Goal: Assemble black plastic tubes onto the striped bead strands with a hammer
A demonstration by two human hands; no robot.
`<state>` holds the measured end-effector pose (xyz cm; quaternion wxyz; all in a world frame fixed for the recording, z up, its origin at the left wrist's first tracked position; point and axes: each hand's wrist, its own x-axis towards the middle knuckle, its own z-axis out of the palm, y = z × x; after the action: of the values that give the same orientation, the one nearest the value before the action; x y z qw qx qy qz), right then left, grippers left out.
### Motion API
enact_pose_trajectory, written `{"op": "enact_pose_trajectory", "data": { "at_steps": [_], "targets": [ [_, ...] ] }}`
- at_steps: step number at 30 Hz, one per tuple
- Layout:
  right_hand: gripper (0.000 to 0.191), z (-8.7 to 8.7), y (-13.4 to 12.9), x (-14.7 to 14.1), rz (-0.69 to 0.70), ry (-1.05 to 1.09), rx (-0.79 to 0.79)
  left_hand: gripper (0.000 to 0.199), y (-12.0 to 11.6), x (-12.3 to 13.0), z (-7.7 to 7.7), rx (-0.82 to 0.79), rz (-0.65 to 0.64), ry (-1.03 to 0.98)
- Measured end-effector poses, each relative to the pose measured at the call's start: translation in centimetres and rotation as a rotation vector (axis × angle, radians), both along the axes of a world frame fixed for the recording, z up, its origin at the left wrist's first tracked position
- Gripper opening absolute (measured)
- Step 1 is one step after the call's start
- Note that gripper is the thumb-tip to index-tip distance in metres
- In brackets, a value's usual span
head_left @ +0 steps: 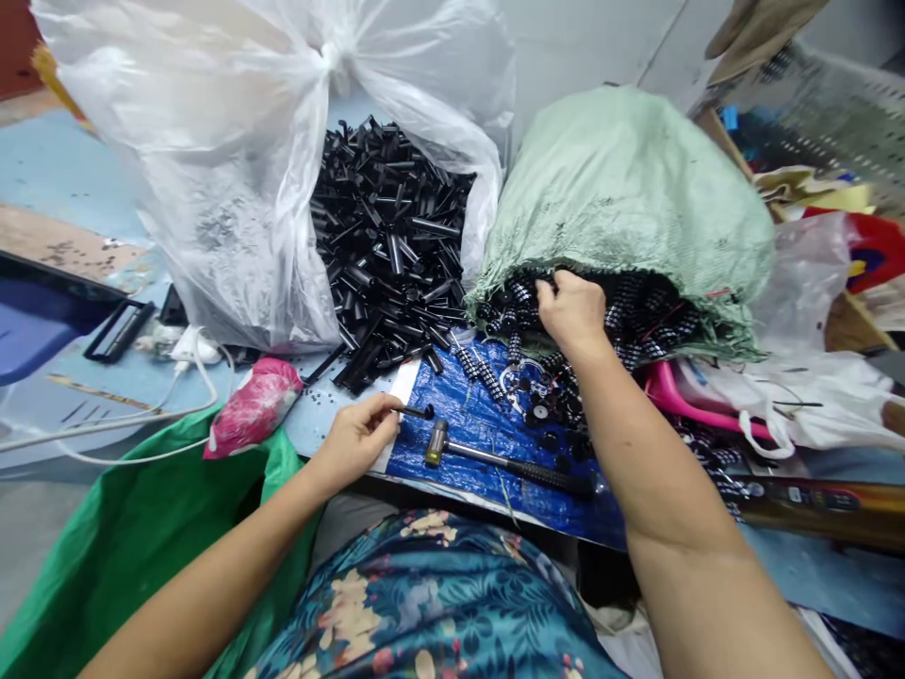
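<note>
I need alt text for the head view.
A person's left hand holds a thin black part; the right hand is at the mouth of a pale green woven sack. A metal hammer with a black grip lies on blue sheeting.

Pinched in left hand (357,437) over the blue sheet (452,488): black part (416,411), slim and short, nearly level, with a small knob at the free end; around right hand (576,311) in the mouth of the sack (636,189): checkered parts (626,300), black and white, narrow, heaped loosely at mixed angles, a few lying out on the blue sheet
</note>
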<state>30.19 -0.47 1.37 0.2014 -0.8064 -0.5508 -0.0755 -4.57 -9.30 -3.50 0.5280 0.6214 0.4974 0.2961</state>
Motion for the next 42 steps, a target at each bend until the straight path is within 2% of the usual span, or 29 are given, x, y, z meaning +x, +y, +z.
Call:
{"op": "enact_pose_trajectory", "data": {
  "at_steps": [3,5,9,12,14,17,19,21,23,26,32,38,42],
  "targets": [
    [0.025,0.4,0.2,0.7,-0.089,-0.048,-0.016,0.029,0.1,0.1,0.1,-0.311,0.109,-0.274],
    [0.026,0.7,-0.3,0.9,-0.120,-0.051,-0.022,0.033,0.3,0.6,0.3,-0.422,0.185,-0.383],
    [0.034,0.7,-2.9,1.1,-0.083,-0.048,0.029,0.039,0.0,2.1,0.5,-0.409,0.247,-0.450],
    [0.042,-0.6,-6.2,1.2,-0.003,0.009,0.145,0.041,-0.4,2.7,0.6,-0.428,0.236,-0.489],
    [0.045,-2.2,-8.9,1.0,0.045,0.213,0.256,0.034,-0.6,2.8,0.8,-0.464,0.238,-0.503],
    [0.051,-4.8,-13.1,-0.7,0.084,0.817,0.426,0.023,-0.8,2.9,1.2,-0.485,0.227,-0.502],
    [0.050,-6.1,-15.3,-2.5,0.144,1.242,0.387,0.021,-0.8,3.3,1.4,-0.491,0.196,-0.495],
    [0.043,-6.5,-16.5,-4.4,0.181,1.520,0.299,0.022,-0.9,4.1,1.5,-0.515,0.148,-0.486],
    [0.042,-6.2,-16.8,-5.8,0.182,1.668,0.239,0.026,-1.2,5.0,1.4,-0.538,0.083,-0.475],
    [0.049,-4.9,-15.9,-6.6,0.201,1.790,0.188,0.033,-1.8,6.1,1.1,-0.511,-0.006,-0.458],
    [0.048,-3.0,-13.3,-7.1,0.213,1.825,0.248,0.033,-2.9,6.6,0.5,-0.512,-0.087,-0.404],
    [0.047,-2.9,-12.5,-7.1,0.215,1.807,0.296,0.031,-3.0,6.6,0.5,-0.498,-0.100,-0.366],
    [0.049,-3.3,-13.7,-8.2,0.195,1.792,0.316,0.032,-2.7,7.8,1.4,-0.326,-0.059,-0.300]
  ]
}}
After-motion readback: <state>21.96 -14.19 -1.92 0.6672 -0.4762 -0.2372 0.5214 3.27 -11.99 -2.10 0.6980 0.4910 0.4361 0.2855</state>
